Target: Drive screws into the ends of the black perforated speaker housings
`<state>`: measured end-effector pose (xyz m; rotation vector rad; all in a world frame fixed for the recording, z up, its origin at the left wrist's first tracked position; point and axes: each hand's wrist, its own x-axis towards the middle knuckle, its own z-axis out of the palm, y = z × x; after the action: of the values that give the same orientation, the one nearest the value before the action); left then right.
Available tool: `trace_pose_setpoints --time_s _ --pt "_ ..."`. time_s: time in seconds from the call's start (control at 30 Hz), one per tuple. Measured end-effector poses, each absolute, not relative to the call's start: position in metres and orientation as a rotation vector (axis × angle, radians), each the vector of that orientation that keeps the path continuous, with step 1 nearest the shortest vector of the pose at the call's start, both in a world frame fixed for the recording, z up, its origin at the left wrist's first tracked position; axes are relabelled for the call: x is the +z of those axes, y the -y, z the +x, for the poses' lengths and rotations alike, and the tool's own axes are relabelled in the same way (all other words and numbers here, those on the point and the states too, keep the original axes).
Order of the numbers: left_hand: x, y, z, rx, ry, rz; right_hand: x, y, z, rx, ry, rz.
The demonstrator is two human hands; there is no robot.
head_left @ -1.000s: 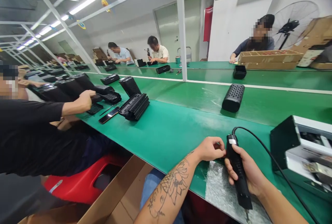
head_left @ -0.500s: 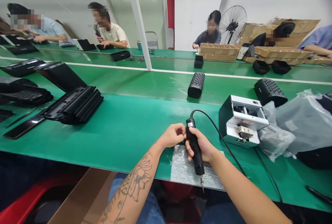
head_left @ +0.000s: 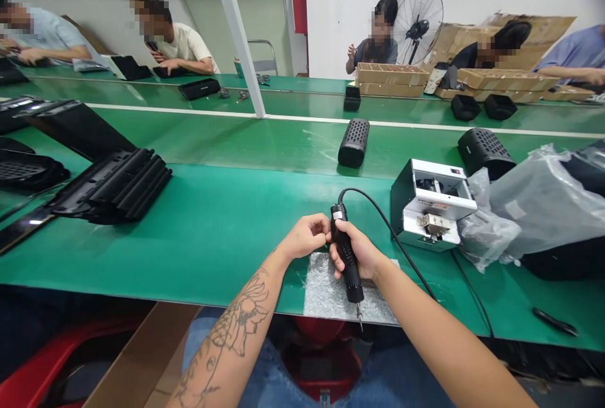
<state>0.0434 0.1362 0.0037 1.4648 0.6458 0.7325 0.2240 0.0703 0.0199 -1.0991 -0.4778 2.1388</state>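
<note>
My right hand [head_left: 362,250] is wrapped round a black electric screwdriver [head_left: 348,263], its bit pointing down toward me over the table's front edge. A cord leaves the upper end and curves to the right. My left hand [head_left: 309,234] is closed, thumb and fingers pinched together beside the upper part of the screwdriver. Whatever is between those fingertips is hidden or too small to make out. Beneath both hands lies a sheet of bubble wrap [head_left: 319,294] on the green table mat [head_left: 227,225].
To the right stand a small white-and-black machine [head_left: 432,206], clear plastic bags [head_left: 543,206] and a black tool [head_left: 554,321]. Black housings [head_left: 113,181] lie left. A perforated black case [head_left: 354,143] sits ahead. Several people work across the bench.
The whole view has shifted slightly, so the scene sits a little higher and further left. Both hands keep nearly the same pose around the screwdriver. One person opposite has raised a hand.
</note>
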Motion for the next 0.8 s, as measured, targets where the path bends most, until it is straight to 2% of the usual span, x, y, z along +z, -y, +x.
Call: trace_pose_setpoints --time_s 0.8 --pt "0.004 -0.137 0.041 0.724 -0.591 1.391 0.008 -0.074 0.235 2.178 0.367 -0.941"
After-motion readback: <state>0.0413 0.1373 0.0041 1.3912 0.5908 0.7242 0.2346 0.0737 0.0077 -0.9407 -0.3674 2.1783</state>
